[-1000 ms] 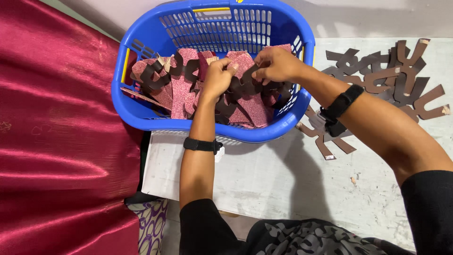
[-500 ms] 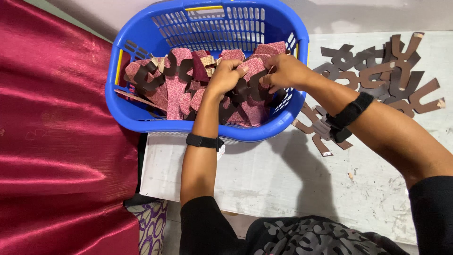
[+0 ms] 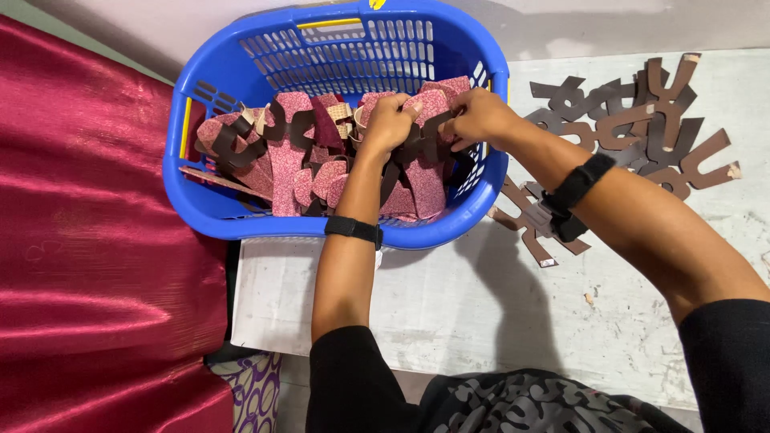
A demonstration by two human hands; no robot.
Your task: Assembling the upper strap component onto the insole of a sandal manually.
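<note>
A blue plastic basket (image 3: 241, 220) holds several pink glittery sandal soles (image 3: 287, 160) with dark brown Y-shaped straps (image 3: 233, 144) among them. Both hands are inside the basket at its right side. My left hand (image 3: 389, 120) pinches a dark brown strap (image 3: 417, 144) lying against a pink sole (image 3: 425, 104). My right hand (image 3: 477, 116) grips the same strap from the right, close to the basket's rim. Each wrist wears a black band.
A pile of loose dark brown Y-shaped straps (image 3: 642, 120) lies on the white worn table (image 3: 481, 313) right of the basket. Red satin cloth (image 3: 88, 265) covers the left side. A patterned purple cloth (image 3: 257, 393) shows below the table's edge.
Both hands have lifted slightly and drawn closer together over the right part of the basket, working the strap against the pink sole. The view has shifted a little downward.
</note>
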